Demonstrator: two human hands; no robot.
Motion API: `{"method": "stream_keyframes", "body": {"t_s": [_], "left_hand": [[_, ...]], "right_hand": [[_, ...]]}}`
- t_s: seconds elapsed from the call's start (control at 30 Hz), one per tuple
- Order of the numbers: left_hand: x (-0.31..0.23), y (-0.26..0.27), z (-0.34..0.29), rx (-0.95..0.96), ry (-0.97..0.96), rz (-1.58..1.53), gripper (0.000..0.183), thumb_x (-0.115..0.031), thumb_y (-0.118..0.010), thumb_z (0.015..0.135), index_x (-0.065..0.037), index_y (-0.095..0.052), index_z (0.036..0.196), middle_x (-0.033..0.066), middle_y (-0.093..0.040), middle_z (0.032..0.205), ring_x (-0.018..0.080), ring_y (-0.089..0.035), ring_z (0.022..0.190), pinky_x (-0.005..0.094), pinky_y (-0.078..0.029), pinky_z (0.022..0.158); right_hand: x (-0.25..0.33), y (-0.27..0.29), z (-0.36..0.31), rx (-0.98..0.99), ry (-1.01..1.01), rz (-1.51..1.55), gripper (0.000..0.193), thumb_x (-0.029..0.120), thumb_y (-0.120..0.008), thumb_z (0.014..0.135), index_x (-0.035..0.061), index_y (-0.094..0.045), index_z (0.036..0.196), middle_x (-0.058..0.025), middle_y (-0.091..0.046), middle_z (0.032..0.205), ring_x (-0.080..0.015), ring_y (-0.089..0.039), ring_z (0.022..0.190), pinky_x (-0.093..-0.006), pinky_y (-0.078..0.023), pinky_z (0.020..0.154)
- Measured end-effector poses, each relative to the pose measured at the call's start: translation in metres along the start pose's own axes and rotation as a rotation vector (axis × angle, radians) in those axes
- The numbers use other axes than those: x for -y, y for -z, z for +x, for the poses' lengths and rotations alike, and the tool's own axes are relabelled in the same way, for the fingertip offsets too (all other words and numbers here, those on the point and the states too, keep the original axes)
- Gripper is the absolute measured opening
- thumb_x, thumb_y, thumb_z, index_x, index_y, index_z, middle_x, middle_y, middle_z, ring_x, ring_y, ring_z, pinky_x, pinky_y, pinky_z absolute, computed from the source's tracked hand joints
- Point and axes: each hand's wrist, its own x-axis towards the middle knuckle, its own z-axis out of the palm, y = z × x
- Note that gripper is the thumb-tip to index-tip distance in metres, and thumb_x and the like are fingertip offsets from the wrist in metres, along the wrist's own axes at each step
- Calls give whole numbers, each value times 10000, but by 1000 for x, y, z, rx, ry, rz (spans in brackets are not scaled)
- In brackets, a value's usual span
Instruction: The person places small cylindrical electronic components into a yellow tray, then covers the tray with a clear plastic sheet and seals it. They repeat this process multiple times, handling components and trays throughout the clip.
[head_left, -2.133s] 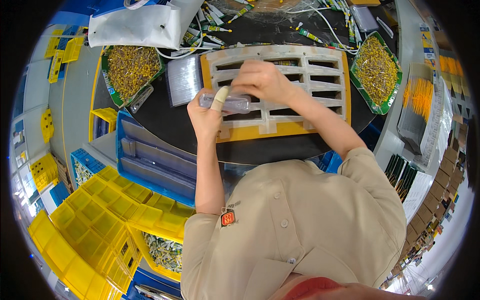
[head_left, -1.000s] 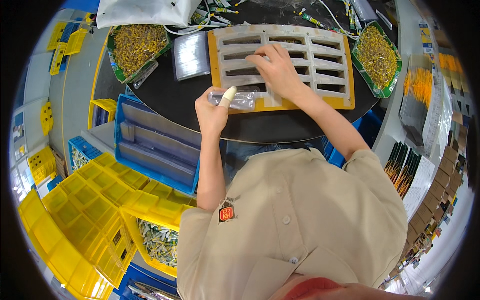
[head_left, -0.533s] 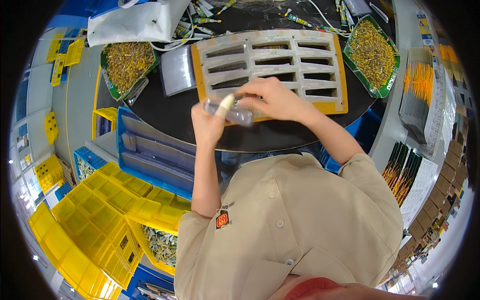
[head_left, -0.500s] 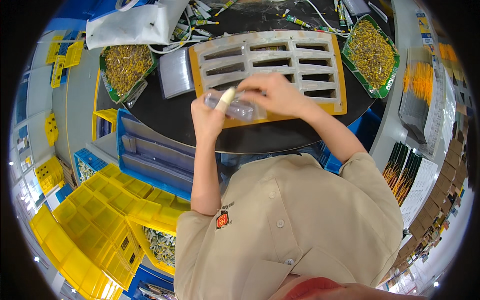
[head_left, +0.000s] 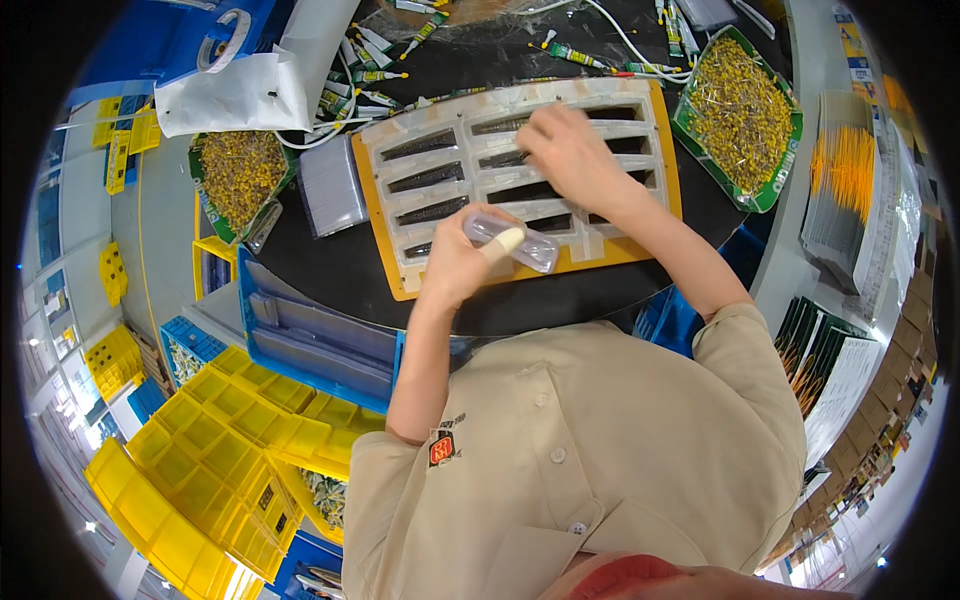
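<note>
My left hand [head_left: 460, 265] is closed around a clear plastic blister shell [head_left: 540, 252], its thumb wearing a pale cover and lying across the shell. The shell is tilted over the near edge of a slotted tray [head_left: 600, 256], which has a white top on a yellow-orange base. Dark strip-like shapes show in several slots. Over the tray's middle column is my right hand [head_left: 570, 150], its fingers bent down toward a slot. Those fingers are blurred, and whatever may be between them is hidden.
Green boxes of yellow-tipped pieces flank the tray, one left [head_left: 240, 175] and one right [head_left: 740, 120]. Clear plastic sheets [head_left: 333, 185] are stacked beside it. Small tubes [head_left: 425, 35] and a white cable lie behind. Yellow crates [head_left: 215, 440] and a blue bin [head_left: 315, 320] stand at left.
My right hand has left the plastic shell and moved up over the tray slots. My left hand keeps the shell, now lower and further right. The whole view has shifted slightly.
</note>
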Motion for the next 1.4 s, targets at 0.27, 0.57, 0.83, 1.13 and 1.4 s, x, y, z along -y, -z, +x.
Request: {"method": "stream_keyframes", "body": {"t_s": [0.27,0.57,0.83,1.13,1.4], "left_hand": [[19,-18,-26,-145,46,-189,285,-240,-801,860,-19,-634,797,35,-649,690,104,-586,523,241,-472,482],[15,-29,-46,-29,239,-195,264,-246,-771,880,-9,-667,831,73,-680,736,120,-625,559,248,-483,500],[-19,-44,4,-194,-106,-9,220,-196,-751,883,6,-686,823,54,-672,706,92,-626,617,256,-496,522],[-32,-82,61,-42,-67,-84,281,-248,-752,898,10,-672,822,67,-692,738,112,-636,587,250,-505,509],[-31,-88,54,-147,55,-136,307,-268,-758,897,-1,-653,787,55,-663,675,118,-628,562,259,-514,491]], "right_hand": [[21,7,-24,118,21,186,156,116,-673,884,46,-616,1011,-139,-618,915,-324,-605,928,-435,-488,803],[32,3,-65,127,72,185,120,148,-680,866,42,-626,882,-107,-616,890,-308,-593,887,-415,-484,794],[5,33,-50,0,-117,519,158,158,-659,909,28,-698,990,-123,-661,873,-289,-626,822,-371,-498,749],[-91,66,-27,96,23,312,162,149,-698,873,23,-667,971,-120,-664,853,-310,-656,836,-392,-525,749],[-78,70,-45,302,-167,506,237,138,-667,889,12,-638,1087,-171,-650,961,-360,-625,952,-428,-507,859]]}}
